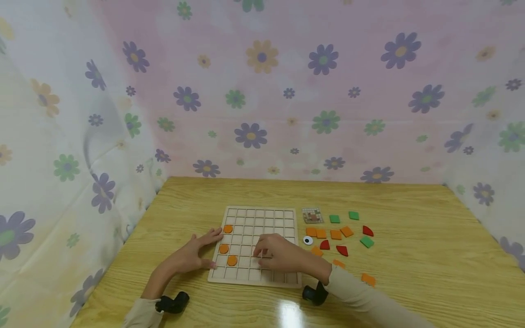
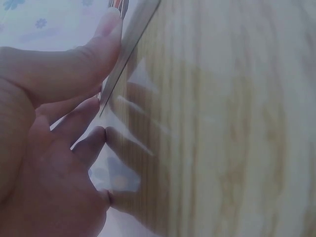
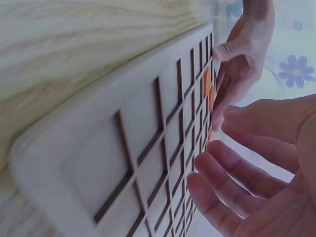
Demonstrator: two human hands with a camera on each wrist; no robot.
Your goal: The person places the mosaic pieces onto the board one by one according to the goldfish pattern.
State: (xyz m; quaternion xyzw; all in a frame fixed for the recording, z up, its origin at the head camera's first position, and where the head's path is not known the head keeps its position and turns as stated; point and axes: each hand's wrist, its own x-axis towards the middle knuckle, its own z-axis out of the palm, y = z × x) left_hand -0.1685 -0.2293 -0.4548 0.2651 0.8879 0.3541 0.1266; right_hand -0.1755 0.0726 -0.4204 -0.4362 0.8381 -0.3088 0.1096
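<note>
A light wooden grid board lies on the table, with three round orange discs set in squares near its left side. At its left edge rests my left hand, thumb and fingers spread along the rim. The left wrist view shows that hand with the thumb against the board's edge and other fingertips on the tabletop. My right hand hovers over the middle of the grid, fingers loosely bent. In the right wrist view, nothing shows between the fingers of this hand.
Right of the board lie a small pattern card, several orange squares, green squares, red quarter-circles and an eye disc. Flowered cloth hangs behind and beside the table.
</note>
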